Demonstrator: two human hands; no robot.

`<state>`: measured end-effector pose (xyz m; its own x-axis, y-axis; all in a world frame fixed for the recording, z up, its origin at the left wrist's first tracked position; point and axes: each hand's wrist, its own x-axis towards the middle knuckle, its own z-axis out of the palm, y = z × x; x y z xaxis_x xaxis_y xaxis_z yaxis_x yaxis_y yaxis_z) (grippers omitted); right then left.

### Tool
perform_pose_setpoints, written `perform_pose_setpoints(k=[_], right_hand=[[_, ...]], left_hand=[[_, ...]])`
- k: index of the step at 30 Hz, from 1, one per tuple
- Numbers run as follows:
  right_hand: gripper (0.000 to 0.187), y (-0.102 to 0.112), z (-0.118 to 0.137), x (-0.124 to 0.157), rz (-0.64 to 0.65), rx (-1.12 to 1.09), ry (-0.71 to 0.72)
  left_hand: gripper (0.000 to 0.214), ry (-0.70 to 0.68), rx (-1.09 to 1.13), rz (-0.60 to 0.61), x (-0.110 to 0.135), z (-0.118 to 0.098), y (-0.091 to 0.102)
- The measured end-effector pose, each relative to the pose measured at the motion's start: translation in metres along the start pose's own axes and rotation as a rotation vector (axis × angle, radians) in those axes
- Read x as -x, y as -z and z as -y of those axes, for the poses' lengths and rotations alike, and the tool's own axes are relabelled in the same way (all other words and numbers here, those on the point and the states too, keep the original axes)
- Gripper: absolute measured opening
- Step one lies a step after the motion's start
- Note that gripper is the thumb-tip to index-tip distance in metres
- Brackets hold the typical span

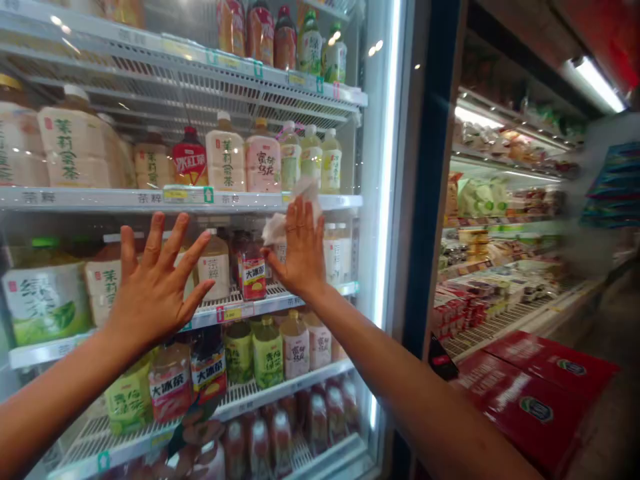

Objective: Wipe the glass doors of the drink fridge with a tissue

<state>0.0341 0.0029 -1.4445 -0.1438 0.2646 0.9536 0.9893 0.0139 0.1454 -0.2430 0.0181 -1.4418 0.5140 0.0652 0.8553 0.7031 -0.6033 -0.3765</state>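
**Both hands flat on the fridge door**

My left hand (153, 287) is open, fingers spread wide, its palm set against the glass door (200, 93) of the drinks fridge. My right hand (299, 250) is open too, fingers straight and close together, pressing a white cloth (274, 230) flat on the same glass. The cloth shows beside my thumb and again above my fingertips; the rest is hidden under my palm. The two hands are well apart, the right one a little higher.

Behind the glass, wire shelves (280, 200) carry rows of bottled tea. A bottle with a red label (253, 273) stands between my hands. A bright light strip (386, 167) runs down the door's right edge. Further right is an open chiller (500, 267) of packaged food, with red boxes (530, 387) stacked in front of it.
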Motion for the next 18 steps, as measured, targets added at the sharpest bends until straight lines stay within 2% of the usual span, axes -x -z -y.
perform_pose_setpoints(k=[3,4,5,7,9,10,12,14,16,18], right_hand=[[0.104,0.002,-0.004,0.021,0.123,-0.036,0.294],[0.101,0.003,-0.009,0.025,0.140,-0.040,0.302],[0.099,0.003,-0.015,0.029,0.134,-0.039,0.237],[0.095,0.001,-0.026,0.042,0.072,-0.037,-0.013],[0.096,-0.004,-0.029,0.069,0.021,-0.047,-0.188],[0.098,-0.007,-0.026,0.087,0.023,-0.057,-0.201],[0.101,-0.013,-0.018,0.123,0.074,-0.077,-0.118],[0.102,-0.017,-0.015,0.142,0.123,-0.080,-0.040],[0.099,-0.017,-0.024,0.135,0.104,-0.060,-0.057],[0.095,-0.015,-0.039,0.113,0.052,-0.040,-0.119]], left_hand=[[0.070,0.010,0.000,0.022,-0.003,-0.017,-0.008],[0.070,0.010,0.003,0.021,-0.004,-0.022,-0.011],[0.071,0.015,0.007,0.025,-0.004,-0.027,-0.015],[0.072,0.024,0.026,0.041,-0.004,-0.038,-0.021],[0.071,0.042,0.055,0.060,0.000,-0.051,-0.026],[0.070,0.053,0.070,0.072,0.003,-0.057,-0.028],[0.071,0.055,0.091,0.098,0.012,-0.069,-0.032],[0.074,0.020,0.092,0.123,0.020,-0.078,-0.035],[0.077,-0.030,0.078,0.132,0.026,-0.083,-0.038],[0.079,-0.053,0.058,0.124,0.028,-0.086,-0.041]])
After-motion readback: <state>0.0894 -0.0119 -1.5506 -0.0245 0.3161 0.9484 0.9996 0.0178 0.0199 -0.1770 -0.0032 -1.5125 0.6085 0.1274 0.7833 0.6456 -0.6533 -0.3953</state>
